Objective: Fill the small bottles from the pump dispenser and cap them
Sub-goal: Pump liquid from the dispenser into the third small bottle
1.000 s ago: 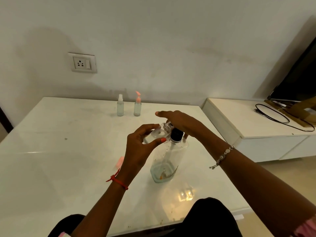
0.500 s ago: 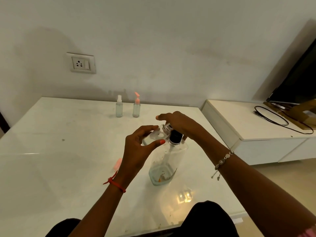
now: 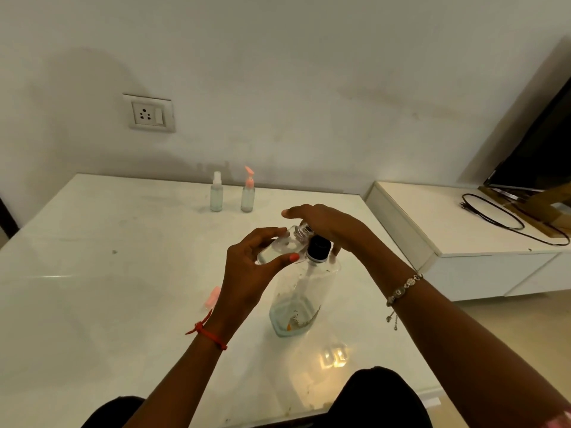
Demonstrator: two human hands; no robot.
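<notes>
left hand [image 3: 247,274] wears a red thread wristband [image 3: 206,333] and coral thumbnail polish [image 3: 293,257], right hand [image 3: 329,227] a silver chain bracelet [image 3: 403,288].

Glossy white table [image 3: 92,273] | far edge, by wall: spray bottle [image 3: 216,193] and pink-pump bottle [image 3: 248,194], upright, side by side, not touching | front centre: clear pump dispenser [image 3: 296,307], upright, black collar | just left of it: pink cap [image 3: 213,296], lying down, blurred.

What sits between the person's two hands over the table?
In the head view, the small clear bottle, gripped by the left hand, its open neck tilted toward the pump dispenser under the right hand.
</notes>
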